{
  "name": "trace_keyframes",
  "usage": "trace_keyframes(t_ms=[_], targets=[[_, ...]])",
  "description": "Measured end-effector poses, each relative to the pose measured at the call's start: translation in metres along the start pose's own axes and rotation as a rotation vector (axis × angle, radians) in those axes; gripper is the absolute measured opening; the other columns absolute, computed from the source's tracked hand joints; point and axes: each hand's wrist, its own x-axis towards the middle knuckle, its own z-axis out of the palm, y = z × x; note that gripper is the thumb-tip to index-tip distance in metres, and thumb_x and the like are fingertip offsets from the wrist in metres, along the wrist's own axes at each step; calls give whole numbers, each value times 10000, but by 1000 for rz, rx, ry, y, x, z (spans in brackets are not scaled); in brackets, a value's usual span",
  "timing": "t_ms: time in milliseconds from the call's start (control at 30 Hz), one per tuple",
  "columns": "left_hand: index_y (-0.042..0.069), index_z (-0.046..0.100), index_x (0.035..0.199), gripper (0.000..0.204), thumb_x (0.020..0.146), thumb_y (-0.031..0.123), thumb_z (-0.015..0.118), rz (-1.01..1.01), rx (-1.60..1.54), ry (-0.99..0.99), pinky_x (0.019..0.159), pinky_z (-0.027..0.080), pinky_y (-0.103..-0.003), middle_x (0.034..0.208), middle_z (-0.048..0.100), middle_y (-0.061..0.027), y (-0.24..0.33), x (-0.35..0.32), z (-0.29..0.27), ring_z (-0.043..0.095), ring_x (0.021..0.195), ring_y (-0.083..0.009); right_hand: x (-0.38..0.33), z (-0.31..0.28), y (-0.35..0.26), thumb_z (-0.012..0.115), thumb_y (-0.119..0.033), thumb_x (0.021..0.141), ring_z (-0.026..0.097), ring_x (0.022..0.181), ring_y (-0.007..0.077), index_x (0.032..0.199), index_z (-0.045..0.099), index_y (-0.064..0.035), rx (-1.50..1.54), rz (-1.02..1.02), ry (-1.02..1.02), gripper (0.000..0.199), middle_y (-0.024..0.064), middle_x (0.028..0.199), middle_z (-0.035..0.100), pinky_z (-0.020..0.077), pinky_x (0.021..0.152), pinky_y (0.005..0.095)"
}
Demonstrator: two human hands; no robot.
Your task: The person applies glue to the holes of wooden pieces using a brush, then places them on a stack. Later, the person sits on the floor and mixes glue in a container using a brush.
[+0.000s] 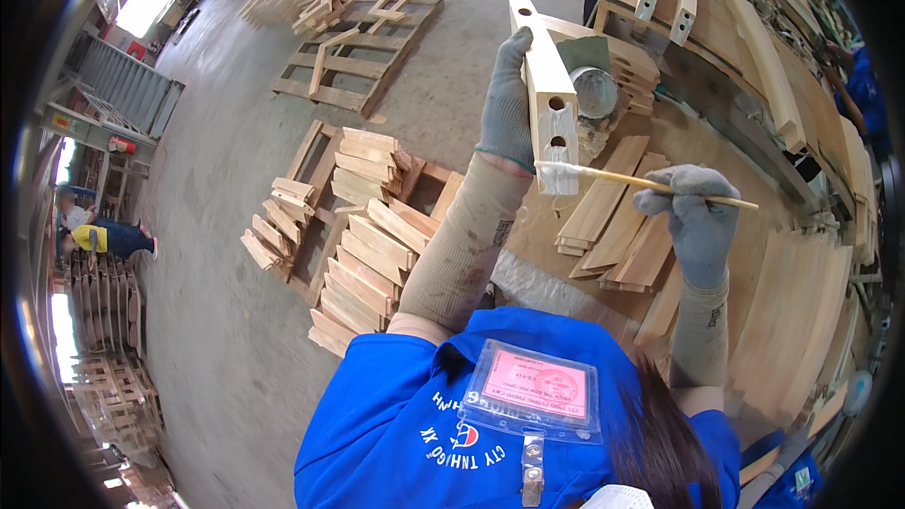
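Blue work shirt point(377, 443) nearest, bearing a pink badge point(537, 385). Ahead of it, the gloved left hand point(509, 99) grips a drilled wooden rail point(545, 61) aloft; the gloved right hand point(696, 221) pinches a slender brush point(617, 177) against its near end. White coating point(560, 179) surrounds the nearest hole; the far end appears bare, perhaps needing none.

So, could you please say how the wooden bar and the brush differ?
The wooden bar is thick and squared; the brush is thin. The bar shows round holes; the brush none. The bar runs mostly up the picture, the brush mostly across. Both are held: bar in the left hand, brush in the right hand.
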Motion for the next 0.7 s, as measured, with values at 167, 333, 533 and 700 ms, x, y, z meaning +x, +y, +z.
trace_keyframes(t_ms=[167,333,533,700], targets=[[78,527,860,280,832,328,651,32,-3,16,530,503,-226,678,479,-11,0,1,1,516,578,-108,-10,5,-1,539,2,853,673,724,273,938,609,49,46,34,-9,119,222,893,650,578,657,357],[97,526,880,285,829,354,638,82,100,22,521,507,-230,714,505,-23,0,1,1,537,582,-110,1,2,-17,555,-54,880,669,704,256,990,593,60,-45,-161,67,163,217,866,655,569,632,335],[76,494,1080,443,818,410,620,247,325,66,614,546,-277,854,544,-49,-1,0,-6,603,729,-144,28,24,-46,604,16,832,662,702,213,947,621,77,-400,-302,89,132,197,832,658,558,641,303],[73,485,1089,426,832,386,616,358,381,82,643,546,-282,875,543,-55,-1,5,-16,605,756,-148,38,42,-53,628,63,800,645,681,153,894,637,73,-591,-237,13,95,150,793,662,523,610,237]])
